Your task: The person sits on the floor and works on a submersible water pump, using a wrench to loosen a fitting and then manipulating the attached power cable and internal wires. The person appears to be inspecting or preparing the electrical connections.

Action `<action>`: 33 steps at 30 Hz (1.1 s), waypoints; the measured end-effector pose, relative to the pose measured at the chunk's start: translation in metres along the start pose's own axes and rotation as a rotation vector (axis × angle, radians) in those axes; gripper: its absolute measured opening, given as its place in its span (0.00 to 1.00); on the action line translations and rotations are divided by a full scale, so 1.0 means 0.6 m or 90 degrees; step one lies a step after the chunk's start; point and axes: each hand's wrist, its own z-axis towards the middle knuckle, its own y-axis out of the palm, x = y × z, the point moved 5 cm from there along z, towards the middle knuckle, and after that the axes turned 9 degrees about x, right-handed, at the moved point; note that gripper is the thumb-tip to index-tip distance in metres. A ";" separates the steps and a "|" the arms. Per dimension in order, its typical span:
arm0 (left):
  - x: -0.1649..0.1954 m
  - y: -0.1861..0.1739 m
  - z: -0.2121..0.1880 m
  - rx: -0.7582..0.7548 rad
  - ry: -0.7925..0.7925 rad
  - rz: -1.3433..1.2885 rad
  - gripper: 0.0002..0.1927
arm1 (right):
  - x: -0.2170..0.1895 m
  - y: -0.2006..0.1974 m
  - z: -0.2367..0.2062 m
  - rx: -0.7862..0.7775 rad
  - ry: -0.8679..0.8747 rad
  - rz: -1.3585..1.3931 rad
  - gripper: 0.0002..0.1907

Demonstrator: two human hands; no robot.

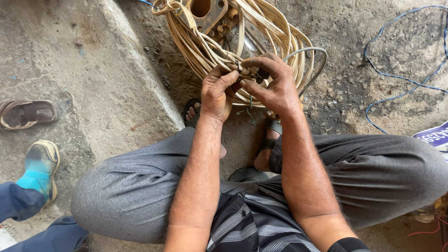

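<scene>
- Cream cable coil (261, 42) lies on the concrete floor (93, 70) before my knees
- my left hand (217, 93) pinches its strands
- my right hand (275, 84) grips them too

A purple-and-white printed rectangular sign (431, 136) lies at the right edge, just above the grey-trousered knee (401, 163).

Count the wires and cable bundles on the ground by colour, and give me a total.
Cream wire coil, worked by left hand and right hand: 1
Blue wire: 1
Grey cable: 1
Red wire: 1
Total: 4
</scene>
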 end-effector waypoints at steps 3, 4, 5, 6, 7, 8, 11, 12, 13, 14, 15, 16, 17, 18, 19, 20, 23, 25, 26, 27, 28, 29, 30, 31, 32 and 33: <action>-0.005 -0.001 -0.001 0.015 0.011 0.020 0.05 | 0.005 0.006 -0.003 0.044 0.014 -0.027 0.17; -0.006 -0.001 -0.002 0.019 0.014 0.021 0.06 | 0.006 0.007 -0.005 0.055 0.005 -0.019 0.16; -0.006 -0.001 -0.003 0.021 0.016 0.019 0.07 | 0.007 0.008 -0.006 0.065 -0.005 -0.011 0.15; -0.005 0.000 -0.003 0.023 0.018 0.017 0.08 | 0.010 0.009 -0.007 0.070 -0.007 0.008 0.13; -0.004 0.002 -0.003 0.024 0.020 0.015 0.09 | 0.013 0.009 -0.008 0.074 -0.010 0.026 0.12; -0.003 0.003 -0.003 0.024 0.021 0.022 0.10 | 0.015 0.009 -0.009 0.078 -0.011 0.045 0.10; 0.000 0.006 -0.002 0.024 0.026 0.042 0.14 | 0.029 0.018 -0.013 0.079 0.067 0.125 0.05; 0.001 0.006 0.000 0.024 0.031 0.048 0.15 | 0.033 0.020 -0.014 0.083 0.087 0.139 0.05; 0.001 0.005 0.000 0.026 0.035 0.055 0.16 | 0.036 0.023 -0.014 0.086 0.108 0.153 0.05; -0.001 0.003 0.001 0.032 0.033 0.051 0.15 | 0.039 0.025 -0.014 0.087 0.128 0.168 0.04; -0.002 0.002 0.002 0.038 0.033 0.047 0.13 | 0.043 0.028 -0.014 0.083 0.160 0.206 0.05; -0.005 0.000 0.003 0.045 0.031 0.042 0.12 | 0.047 0.030 -0.014 0.078 0.193 0.244 0.05; -0.007 -0.002 0.003 0.039 0.034 0.050 0.10 | 0.050 0.033 -0.015 0.074 0.227 0.282 0.06; -0.009 -0.003 0.003 0.034 0.037 0.058 0.09 | 0.050 0.032 -0.014 0.072 0.221 0.286 0.06; -0.011 -0.004 0.003 0.027 0.040 0.066 0.08 | 0.049 0.031 -0.013 0.071 0.215 0.290 0.06; -0.011 -0.006 0.005 0.041 0.052 0.067 0.07 | 0.047 0.029 -0.011 0.070 0.208 0.294 0.05; -0.011 -0.011 0.007 0.064 0.071 0.069 0.06 | 0.040 0.024 -0.008 0.026 0.186 0.210 0.05; -0.010 -0.012 0.008 0.054 0.065 0.074 0.06 | 0.034 0.016 -0.004 0.017 0.186 0.193 0.07; -0.009 -0.013 0.008 0.052 0.057 0.081 0.06 | 0.031 0.014 -0.002 0.011 0.185 0.185 0.07; -0.006 -0.015 0.008 0.049 0.051 0.087 0.06 | 0.025 0.011 -0.001 0.002 0.155 0.172 0.12; -0.005 -0.016 0.008 0.048 0.043 0.093 0.06 | 0.020 0.007 -0.001 -0.008 0.128 0.157 0.17; -0.004 -0.018 0.007 0.045 0.034 0.099 0.06 | 0.015 0.006 -0.001 -0.017 0.102 0.143 0.22; -0.004 -0.018 0.006 0.041 0.027 0.106 0.07 | 0.017 0.006 0.000 -0.018 0.109 0.113 0.21; -0.004 -0.018 0.006 0.036 0.020 0.112 0.07 | 0.019 0.005 -0.001 -0.017 0.115 0.083 0.20; -0.002 -0.018 0.006 0.027 0.023 0.086 0.07 | 0.024 0.005 -0.001 -0.016 0.124 0.052 0.20; -0.001 -0.017 0.005 0.020 0.025 0.060 0.07 | 0.027 0.005 -0.002 -0.013 0.130 0.079 0.19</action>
